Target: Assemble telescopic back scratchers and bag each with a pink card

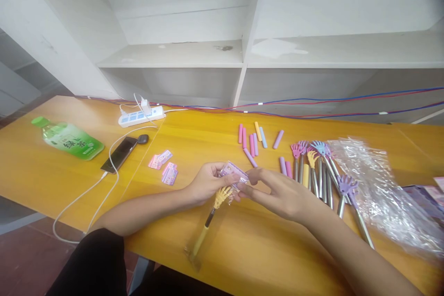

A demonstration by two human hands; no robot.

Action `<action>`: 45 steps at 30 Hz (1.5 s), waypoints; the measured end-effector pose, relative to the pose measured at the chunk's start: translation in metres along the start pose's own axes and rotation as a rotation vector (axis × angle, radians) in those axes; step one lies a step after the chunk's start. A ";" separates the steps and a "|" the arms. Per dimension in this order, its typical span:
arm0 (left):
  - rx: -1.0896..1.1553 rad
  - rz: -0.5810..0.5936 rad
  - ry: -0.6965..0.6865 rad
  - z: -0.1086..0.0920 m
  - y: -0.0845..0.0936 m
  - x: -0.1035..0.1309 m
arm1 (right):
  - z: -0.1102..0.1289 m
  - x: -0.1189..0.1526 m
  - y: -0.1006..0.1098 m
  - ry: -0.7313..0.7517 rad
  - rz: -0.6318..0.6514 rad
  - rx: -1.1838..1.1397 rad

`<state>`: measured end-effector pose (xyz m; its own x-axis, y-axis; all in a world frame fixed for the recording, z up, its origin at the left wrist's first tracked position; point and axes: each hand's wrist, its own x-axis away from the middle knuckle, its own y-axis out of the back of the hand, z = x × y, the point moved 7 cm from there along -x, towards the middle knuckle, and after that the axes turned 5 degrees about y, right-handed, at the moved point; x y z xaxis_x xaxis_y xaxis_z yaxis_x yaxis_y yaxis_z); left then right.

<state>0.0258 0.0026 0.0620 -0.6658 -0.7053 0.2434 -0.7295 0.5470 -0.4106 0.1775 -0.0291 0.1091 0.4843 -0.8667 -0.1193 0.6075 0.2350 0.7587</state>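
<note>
My left hand [206,182] is closed on a small purple printed card [231,170], thumb across its front. From the right, the fingertips of my right hand [280,192] pinch the card's lower right edge. Just below the card, a yellow back scratcher [221,197] with a hand-shaped head slants toward the table's front edge; clear plastic film shows around its head and its handle end. How the film meets the card is hidden by my fingers. Left of my hands lie several similar cards [169,174] in two small groups.
Several back scratchers [314,159] lie right of my hands, beside a heap of clear plastic bags [374,185]. Coloured handle sleeves [252,144] are scattered behind. A green bottle [71,140], a phone [120,153] with a white cable, and a power strip [141,116] occupy the left.
</note>
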 end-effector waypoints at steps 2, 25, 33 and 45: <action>0.013 0.008 -0.020 -0.001 0.000 0.000 | -0.002 0.000 0.002 0.004 -0.018 -0.003; 0.046 -0.239 -0.275 -0.020 0.032 -0.006 | -0.014 -0.012 -0.004 0.049 -0.247 0.069; 0.063 -0.309 -0.381 -0.032 0.038 -0.006 | -0.002 -0.014 -0.061 -0.194 0.060 -0.414; 0.147 -0.392 -0.515 -0.041 0.044 0.000 | -0.005 -0.019 -0.065 -0.121 0.009 -0.274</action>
<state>-0.0129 0.0448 0.0800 -0.1687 -0.9850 -0.0365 -0.8495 0.1640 -0.5015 0.1321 -0.0258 0.0588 0.4218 -0.9064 -0.0237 0.7589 0.3386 0.5563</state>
